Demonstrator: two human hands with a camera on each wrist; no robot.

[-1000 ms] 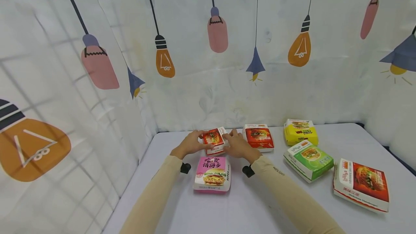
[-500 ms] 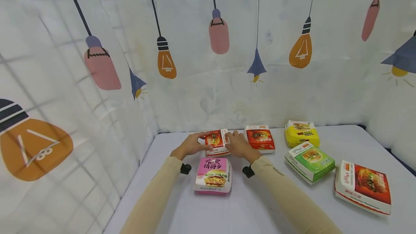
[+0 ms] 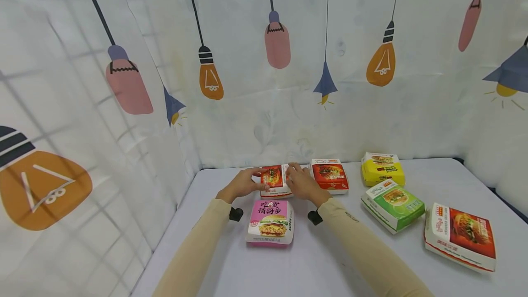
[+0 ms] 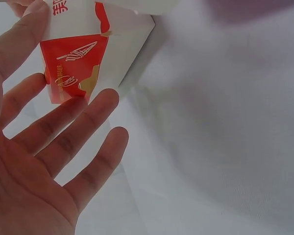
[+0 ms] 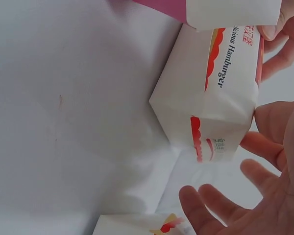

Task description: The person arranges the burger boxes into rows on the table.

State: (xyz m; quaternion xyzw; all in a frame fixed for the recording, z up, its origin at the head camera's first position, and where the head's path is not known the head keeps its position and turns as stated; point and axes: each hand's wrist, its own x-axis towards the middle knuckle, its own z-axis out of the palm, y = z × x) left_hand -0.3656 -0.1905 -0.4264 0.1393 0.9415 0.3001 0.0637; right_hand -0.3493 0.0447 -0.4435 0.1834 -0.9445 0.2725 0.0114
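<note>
A red and white burger box [image 3: 274,177] lies at the back of the table, square to its far edge, with both hands at its sides. My left hand [image 3: 242,183] touches its left end, thumb at the near top edge; the other fingers [image 4: 88,178] spread loosely beside it in the left wrist view. At the right end, my right hand [image 3: 303,184] has thumb and index at the corner, and its remaining fingers [image 5: 196,205] extend apart from the box. Directly in front sits a pink and white burger box [image 3: 270,222].
Another red and white burger box [image 3: 329,176] stands just right of my right hand. Further right are a yellow box [image 3: 382,168], a green box [image 3: 393,205] and a larger red and white box [image 3: 459,235]. A printed curtain [image 3: 264,123] closes off the table's far edge.
The red and white box between my hands has turned from a slant to square with the table edge. My right fingers have shifted slightly along its right end.
</note>
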